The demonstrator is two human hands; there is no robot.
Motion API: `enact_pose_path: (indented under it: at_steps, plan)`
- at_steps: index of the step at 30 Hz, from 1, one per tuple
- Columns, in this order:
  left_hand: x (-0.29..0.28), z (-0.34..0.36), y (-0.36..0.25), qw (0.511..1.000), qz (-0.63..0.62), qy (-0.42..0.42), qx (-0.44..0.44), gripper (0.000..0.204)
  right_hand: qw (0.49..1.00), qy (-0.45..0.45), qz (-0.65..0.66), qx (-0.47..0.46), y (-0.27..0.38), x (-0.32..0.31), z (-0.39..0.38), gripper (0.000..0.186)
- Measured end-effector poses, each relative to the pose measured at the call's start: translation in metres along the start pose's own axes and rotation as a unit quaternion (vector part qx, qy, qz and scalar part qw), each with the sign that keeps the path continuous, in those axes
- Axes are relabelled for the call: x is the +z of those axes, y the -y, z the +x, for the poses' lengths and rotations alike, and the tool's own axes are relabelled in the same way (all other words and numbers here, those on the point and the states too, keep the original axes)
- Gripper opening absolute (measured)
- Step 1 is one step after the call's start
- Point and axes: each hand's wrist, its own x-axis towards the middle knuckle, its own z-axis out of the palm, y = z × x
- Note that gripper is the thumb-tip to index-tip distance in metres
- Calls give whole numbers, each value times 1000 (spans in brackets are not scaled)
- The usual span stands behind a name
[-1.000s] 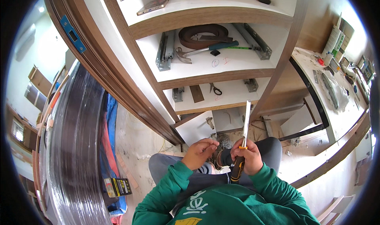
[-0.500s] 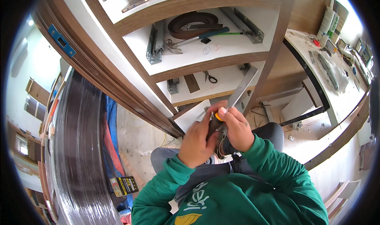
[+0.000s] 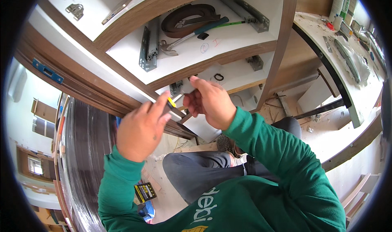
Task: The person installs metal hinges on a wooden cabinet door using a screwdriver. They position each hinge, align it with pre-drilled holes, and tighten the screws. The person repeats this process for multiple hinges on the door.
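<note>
1. The left hand is closed around a screwdriver with a yellow and black handle, only its top showing above the fingers.
2. The right hand is raised just beside it, fingertips pinched together; what they pinch is too small to tell.
3. Both hands are in front of the wooden shelf edge.
4. A hammer lies on the shelf above, beside a metal drawer rail.

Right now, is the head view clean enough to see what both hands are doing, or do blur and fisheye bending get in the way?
Head view: evenly daylit, no glare; left hand and right hand are fairly sharp, the yellow-tipped tool between them mostly hidden; shelf edges bow toward the rim, black corners vignette the frame.
</note>
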Motion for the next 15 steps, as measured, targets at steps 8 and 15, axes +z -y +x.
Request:
enact_pose_path:
  at_steps: [8, 15]
  plan:
    - [-25, 36, 20, 994, 108, -15, 19, 60, 996, 15, 89, 21, 1, 18, 42, 40]
    - [-23, 52, 31, 985, 173, 18, 3, 58, 993, 29, 107, 40, -5, 15, 59, 42]
